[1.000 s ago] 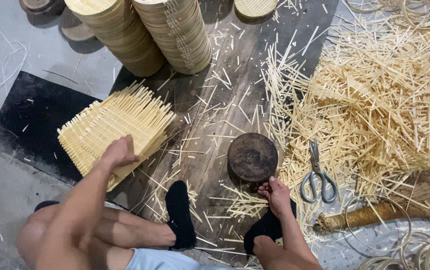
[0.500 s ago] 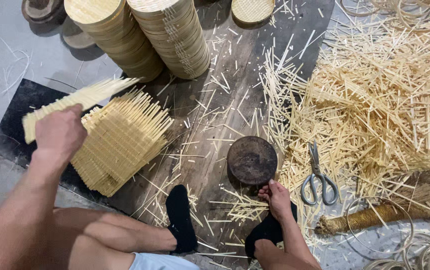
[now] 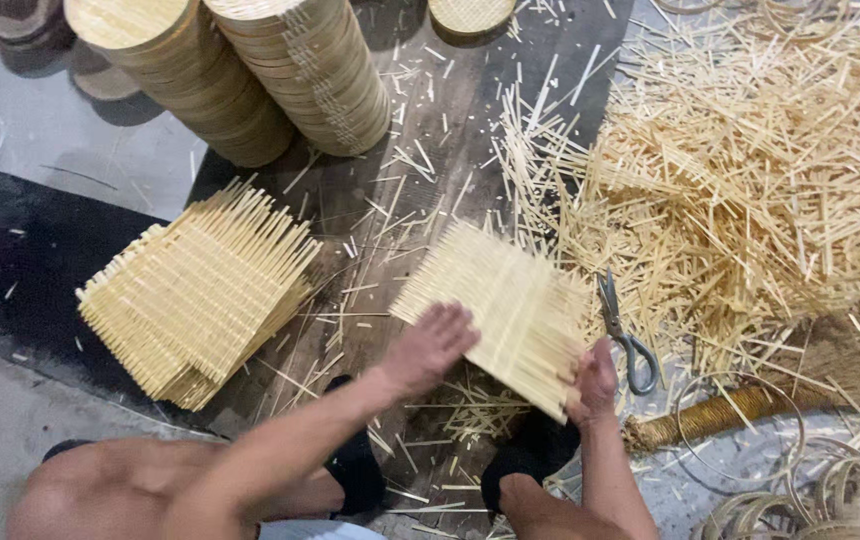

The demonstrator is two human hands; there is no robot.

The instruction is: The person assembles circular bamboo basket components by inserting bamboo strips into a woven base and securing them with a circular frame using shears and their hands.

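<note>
At the bottom edge, bare knees and 2 feet in black socks (image 3: 355, 470), planted on a dark wooden board (image 3: 430, 150). Just above them, 1 square woven bamboo mat (image 3: 495, 310), lying tilted over the board between the 2 hands. Left hand (image 3: 433, 345): palm down, fingers spread flat on the mat's near-left part, pressing rather than gripping. Right hand (image 3: 595, 380): fingers curled around the mat's near-right edge, holding it. Just right of the mat, 1 pair of scissors (image 3: 625, 335), metal, lying shut on the floor among offcuts. Beside the right forearm, 1 cord-wrapped handle (image 3: 710, 415) and several loose thin hoops (image 3: 830, 490). To the left, 1 stack of similar woven mats (image 3: 200, 290), on a black sheet (image 3: 20, 260). Right and beyond, a large heap of bamboo slivers (image 3: 750, 170). Farthest, 2 leaning columns of round woven lids (image 3: 250, 70).
</note>
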